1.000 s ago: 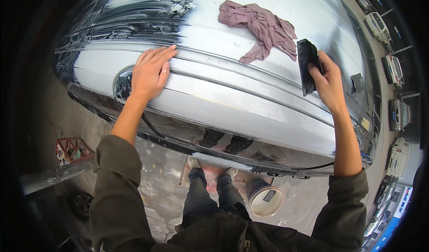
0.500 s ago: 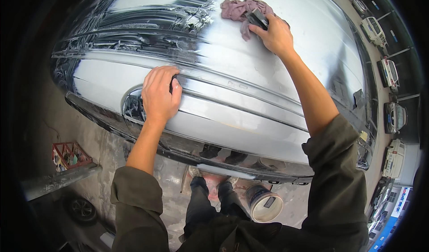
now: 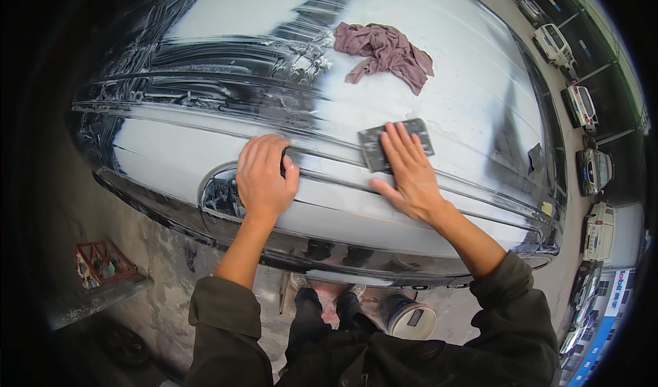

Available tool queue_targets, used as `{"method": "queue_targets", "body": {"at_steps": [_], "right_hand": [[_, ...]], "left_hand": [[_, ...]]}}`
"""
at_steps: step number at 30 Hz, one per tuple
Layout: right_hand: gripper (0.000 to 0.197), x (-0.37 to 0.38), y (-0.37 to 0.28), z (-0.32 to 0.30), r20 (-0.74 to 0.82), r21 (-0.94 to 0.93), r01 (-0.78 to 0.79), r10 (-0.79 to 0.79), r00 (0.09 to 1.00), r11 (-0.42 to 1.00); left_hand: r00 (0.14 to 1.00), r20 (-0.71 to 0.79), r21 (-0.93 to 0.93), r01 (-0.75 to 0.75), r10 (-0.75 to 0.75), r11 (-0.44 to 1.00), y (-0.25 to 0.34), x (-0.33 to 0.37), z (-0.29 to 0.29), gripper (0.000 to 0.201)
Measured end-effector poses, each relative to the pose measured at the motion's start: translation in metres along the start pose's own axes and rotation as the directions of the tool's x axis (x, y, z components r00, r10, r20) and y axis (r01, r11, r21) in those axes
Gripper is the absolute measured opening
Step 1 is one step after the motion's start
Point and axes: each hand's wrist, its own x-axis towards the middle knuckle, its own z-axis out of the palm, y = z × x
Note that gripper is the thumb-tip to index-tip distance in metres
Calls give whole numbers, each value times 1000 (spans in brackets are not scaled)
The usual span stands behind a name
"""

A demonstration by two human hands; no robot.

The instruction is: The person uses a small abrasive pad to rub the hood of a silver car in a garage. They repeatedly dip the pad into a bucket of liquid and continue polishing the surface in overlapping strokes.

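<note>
The large car panel in front of me has white-grey patches and black areas streaked with white residue. My right hand lies on it with fingers stretched out, pressing a dark grey sheet of sandpaper flat beside the ridge lines. The sheet is flecked with white. Further back, a crumpled mauve rag rests on the panel, apart from both hands. My left hand sits on the near part of the panel above a rounded dark opening. Its fingers curl around something small and black, mostly hidden.
A white-topped bucket stands on the floor right of my feet. Floor left holds a red crate with assorted items and a dark wheel. A small dark scrap lies at the panel's right end. Parked vehicles line the far right.
My right hand has come away from the rag, moved nearer me and flattened the sandpaper on the panel. The rag stays behind, more spread out. My left hand keeps its place on the panel.
</note>
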Motion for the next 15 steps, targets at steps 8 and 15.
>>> {"method": "queue_targets", "body": {"at_steps": [8, 15], "right_hand": [[84, 118, -43, 45, -151, 41, 259, -250, 956, 965], [88, 23, 5, 10, -79, -62, 60, -65, 995, 996]], "left_hand": [[998, 38, 18, -58, 57, 998, -11, 2, -2, 31], [1000, 1, 51, 0, 0, 999, -7, -5, -1, 24]]}}
